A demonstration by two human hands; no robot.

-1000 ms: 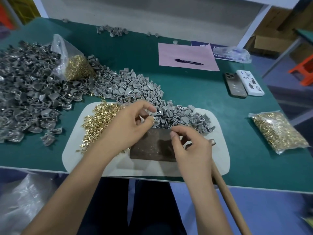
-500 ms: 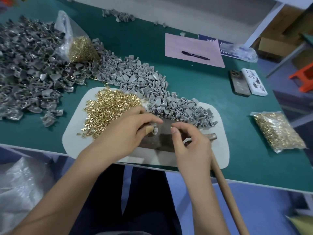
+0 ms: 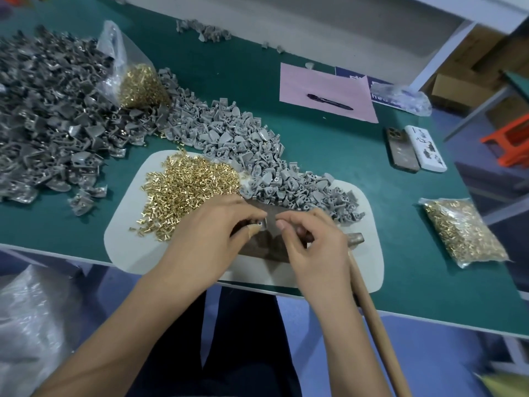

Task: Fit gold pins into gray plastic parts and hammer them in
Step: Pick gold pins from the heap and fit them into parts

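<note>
Gray plastic, a single small part [image 3: 262,223], is pinched between the thumb and curled fingers of the left hand [image 3: 213,227] above the dark metal block [image 3: 264,247]. Close beside it the right hand [image 3: 310,239] is held with thumb and forefinger drawn together, as if on a pin; whether a pin is actually between them cannot be told, since it would be too small to be seen. The block is laid on a pale mat [image 3: 369,253] at the near edge of the green table [image 3: 343,156]. A loose heap of gold pins [image 3: 186,184] is spread over the left part of the mat, and a heap of light gray parts [image 3: 257,161] runs from the mat's far edge toward the table's far left. A hammer [image 3: 355,240] is rested with its head on the mat just right of the right hand, its wooden handle projecting past the near edge. Darker gray parts [image 3: 48,116] are piled at the left edge, with an open bag of pins [image 3: 137,81] against them. A sealed bag of pins [image 3: 463,233] is laid near the right edge. Two phones [image 3: 415,153] and a pink sheet [image 3: 323,84] bearing a pen [image 3: 329,102] are placed toward the far right corner.
</note>
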